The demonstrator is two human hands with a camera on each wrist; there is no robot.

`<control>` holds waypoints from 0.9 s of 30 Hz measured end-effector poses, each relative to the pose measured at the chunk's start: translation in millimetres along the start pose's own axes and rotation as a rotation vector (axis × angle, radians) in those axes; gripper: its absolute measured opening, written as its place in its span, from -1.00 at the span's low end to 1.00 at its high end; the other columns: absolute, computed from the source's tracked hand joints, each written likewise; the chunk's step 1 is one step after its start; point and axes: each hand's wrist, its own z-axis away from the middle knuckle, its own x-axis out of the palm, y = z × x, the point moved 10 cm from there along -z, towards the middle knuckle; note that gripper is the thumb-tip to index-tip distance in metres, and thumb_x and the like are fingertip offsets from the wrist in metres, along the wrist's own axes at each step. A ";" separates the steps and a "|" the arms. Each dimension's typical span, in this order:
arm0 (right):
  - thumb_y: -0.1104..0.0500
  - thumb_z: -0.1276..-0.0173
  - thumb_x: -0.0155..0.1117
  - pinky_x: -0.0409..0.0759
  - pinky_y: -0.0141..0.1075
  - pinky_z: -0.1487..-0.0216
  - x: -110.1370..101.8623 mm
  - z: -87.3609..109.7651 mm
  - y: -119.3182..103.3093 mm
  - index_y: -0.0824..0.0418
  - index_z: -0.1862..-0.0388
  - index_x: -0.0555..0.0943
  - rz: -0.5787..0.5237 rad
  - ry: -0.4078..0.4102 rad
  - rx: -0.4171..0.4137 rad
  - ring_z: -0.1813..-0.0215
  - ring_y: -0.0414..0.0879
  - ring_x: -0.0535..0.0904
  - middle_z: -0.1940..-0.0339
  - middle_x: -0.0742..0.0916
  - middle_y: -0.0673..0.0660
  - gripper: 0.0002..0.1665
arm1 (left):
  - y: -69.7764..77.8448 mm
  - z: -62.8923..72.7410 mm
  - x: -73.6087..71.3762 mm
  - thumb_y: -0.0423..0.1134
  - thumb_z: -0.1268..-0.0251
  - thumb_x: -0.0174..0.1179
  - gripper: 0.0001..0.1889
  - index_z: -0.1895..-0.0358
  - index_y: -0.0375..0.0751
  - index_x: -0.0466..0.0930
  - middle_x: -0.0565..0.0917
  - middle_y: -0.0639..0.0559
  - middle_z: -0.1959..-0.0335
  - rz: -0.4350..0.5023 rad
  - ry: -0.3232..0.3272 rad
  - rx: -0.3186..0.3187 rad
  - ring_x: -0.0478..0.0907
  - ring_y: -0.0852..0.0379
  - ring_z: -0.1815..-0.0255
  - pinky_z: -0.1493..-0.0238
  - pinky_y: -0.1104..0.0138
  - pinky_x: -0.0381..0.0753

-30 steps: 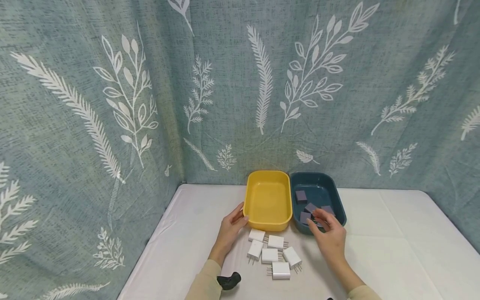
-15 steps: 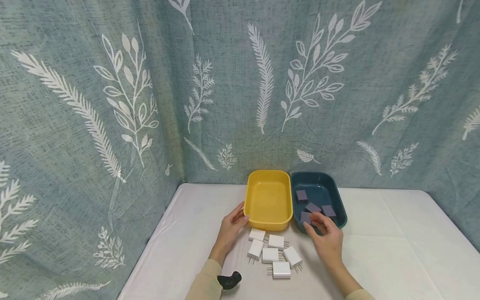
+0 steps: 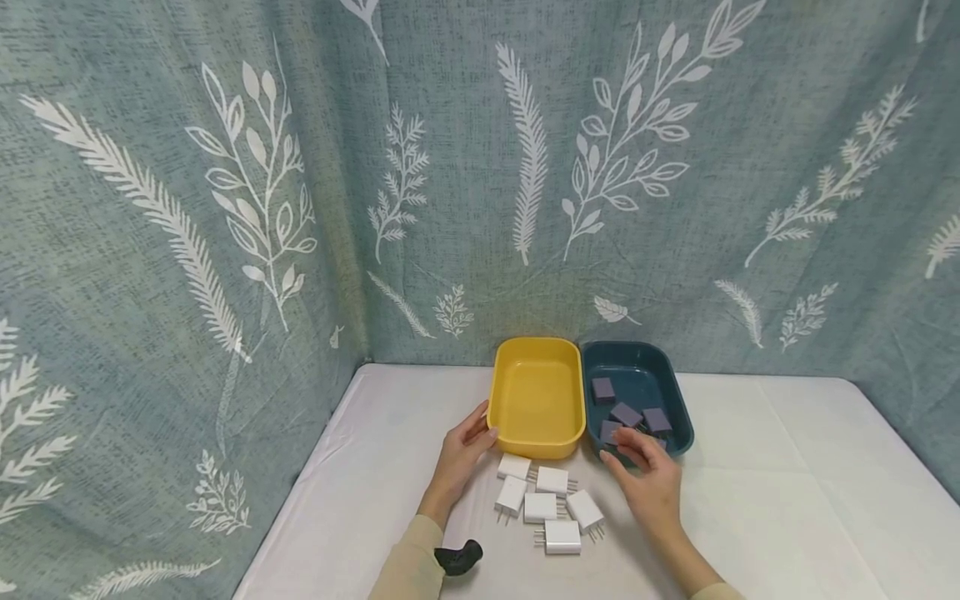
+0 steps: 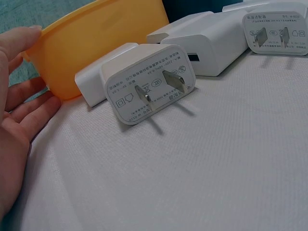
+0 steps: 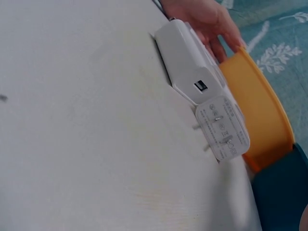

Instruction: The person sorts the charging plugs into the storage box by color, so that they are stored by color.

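Purple-grey blocks lie in the blue bin, so that part looks done to us; six white plugs remain on the surface, none in the yellow bin. Our left hand rests against it; our right hand, apparently empty, hangs parted.

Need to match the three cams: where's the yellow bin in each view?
Head: yellow bin right of centre, lower half.
Left wrist: yellow bin upper left, cut off by the top edge.
Right wrist: yellow bin right of centre, slanting down to the right.
Shared landmark: left hand, touching it in all three.
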 end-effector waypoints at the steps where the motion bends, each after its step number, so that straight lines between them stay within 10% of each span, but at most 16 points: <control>1: 0.51 0.01 0.48 0.63 -0.49 -0.04 0.8 0.6 0.0 0.49 0.03 0.61 -0.012 -0.002 0.005 0.08 -0.38 0.63 0.10 0.71 0.29 -0.51 | 0.6 0.2 0.0 -0.17 -0.36 0.21 -0.36 -0.47 -0.11 0.25 0.47 -0.19 -0.36 0.002 -0.001 0.001 0.46 -0.08 -0.35 -0.23 0.41 0.53; 27: 0.48 0.00 0.48 0.65 -0.35 -0.07 16.5 18.4 11.9 0.38 0.00 0.62 0.041 -0.150 0.111 0.03 -0.14 0.69 0.07 0.73 0.18 -0.50 | 0.7 0.9 -0.3 -0.16 -0.36 0.21 -0.36 -0.47 -0.09 0.25 0.47 -0.17 -0.36 -0.001 0.003 -0.006 0.46 -0.07 -0.35 -0.23 0.41 0.54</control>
